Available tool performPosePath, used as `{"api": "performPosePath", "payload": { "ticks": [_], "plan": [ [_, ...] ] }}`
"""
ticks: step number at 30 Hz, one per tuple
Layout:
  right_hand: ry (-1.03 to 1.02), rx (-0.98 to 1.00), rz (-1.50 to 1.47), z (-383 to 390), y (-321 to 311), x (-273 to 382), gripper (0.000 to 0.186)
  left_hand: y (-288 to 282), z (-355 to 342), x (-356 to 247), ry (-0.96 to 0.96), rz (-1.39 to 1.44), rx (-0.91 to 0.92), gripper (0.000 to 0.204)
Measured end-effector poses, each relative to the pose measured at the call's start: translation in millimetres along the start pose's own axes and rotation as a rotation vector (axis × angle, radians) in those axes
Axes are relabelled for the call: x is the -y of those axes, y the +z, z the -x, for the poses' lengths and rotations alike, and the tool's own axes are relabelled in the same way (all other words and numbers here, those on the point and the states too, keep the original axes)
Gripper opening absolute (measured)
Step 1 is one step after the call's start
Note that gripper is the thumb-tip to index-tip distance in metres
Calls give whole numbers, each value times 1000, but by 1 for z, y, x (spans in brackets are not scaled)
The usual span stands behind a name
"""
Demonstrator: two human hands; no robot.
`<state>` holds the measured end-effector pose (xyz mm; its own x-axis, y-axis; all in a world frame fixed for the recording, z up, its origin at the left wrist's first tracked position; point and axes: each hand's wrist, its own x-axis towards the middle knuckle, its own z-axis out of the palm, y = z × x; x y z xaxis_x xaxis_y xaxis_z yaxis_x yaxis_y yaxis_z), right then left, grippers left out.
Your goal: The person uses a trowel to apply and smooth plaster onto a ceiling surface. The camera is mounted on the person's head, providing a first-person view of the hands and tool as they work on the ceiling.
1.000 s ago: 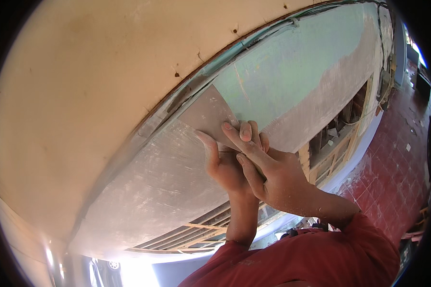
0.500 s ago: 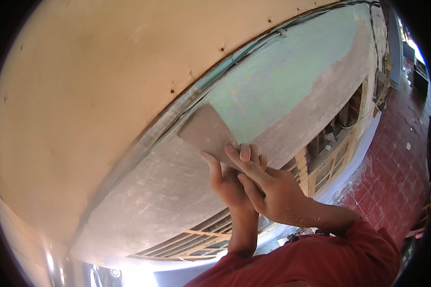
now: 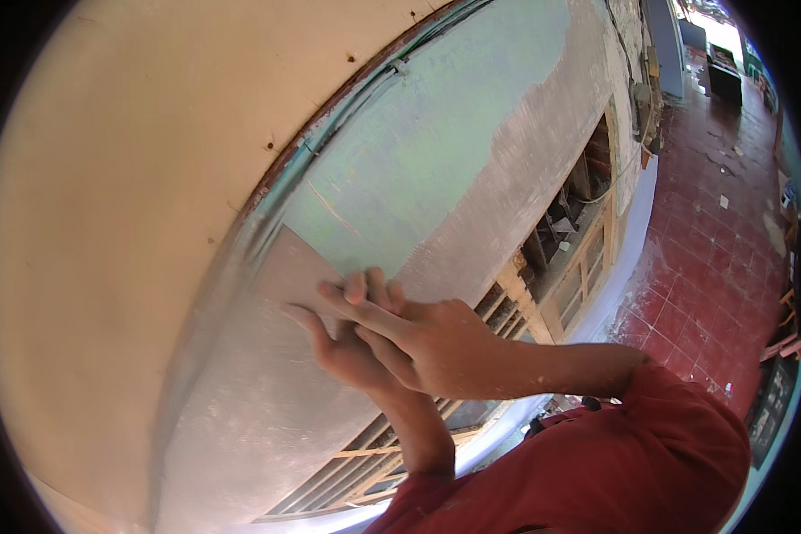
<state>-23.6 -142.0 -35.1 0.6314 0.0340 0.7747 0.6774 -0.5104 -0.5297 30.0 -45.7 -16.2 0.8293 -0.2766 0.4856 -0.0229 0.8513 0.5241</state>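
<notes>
A flat, rectangular grey-brown sheet or blade [image 3: 298,265] lies against the wall, its colour close to the coating around it; I cannot tell its exact kind. My left hand [image 3: 351,358] grips its lower edge from below, with one finger stretched along it. My right hand [image 3: 440,343] crosses over the left, its fingers bent and pressed onto the same sheet. The hands hide the sheet's lower part. Above and right of it, the wall shows pale green paint [image 3: 427,151]. A smeared grey coating [image 3: 267,400] covers the wall below.
Cables [image 3: 329,125] run along the seam between the wall and the cream ceiling [image 3: 133,178]. Wooden-framed vent openings [image 3: 574,222] break the wall on the right, with slats lower down. Red floor tiles [image 3: 685,285] lie at far right, with dark furniture [image 3: 725,76] beyond.
The view has turned, and both hands with the sheet now appear further left. The sheet lies closer to the wall's upper seam, and more floor shows on the right.
</notes>
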Motion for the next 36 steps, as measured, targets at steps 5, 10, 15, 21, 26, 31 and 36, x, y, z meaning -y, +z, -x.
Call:
{"api": "performPosePath", "payload": {
  "ticks": [5, 10, 15, 21, 26, 31, 36],
  "plan": [
    [64, 24, -4, 29, 10, -8, 53, -10, 22, 10, -28, 29, -124, 47],
    [99, 61, -29, 47, 15, -5, 57, -28, 36, 10, -83, -56, -165, 46],
    [100, 73, -44, 49, 22, -17, 59, -35, 37, 14, -101, 36, -156, 45],
    [153, 127, -93, 98, 32, -40, 53, -49, 79, 53, -132, -15, -525, 56],
    [223, 180, -61, 118, 39, -42, 53, -66, 103, 60, -200, -63, -478, 63],
    [186, 167, -32, 116, 45, -46, 48, -69, 96, 62, -174, -85, -361, 61],
    [113, 85, 3, 113, 51, -52, 36, -68, 83, 58, -145, 23, -253, 57]
  ]
}}
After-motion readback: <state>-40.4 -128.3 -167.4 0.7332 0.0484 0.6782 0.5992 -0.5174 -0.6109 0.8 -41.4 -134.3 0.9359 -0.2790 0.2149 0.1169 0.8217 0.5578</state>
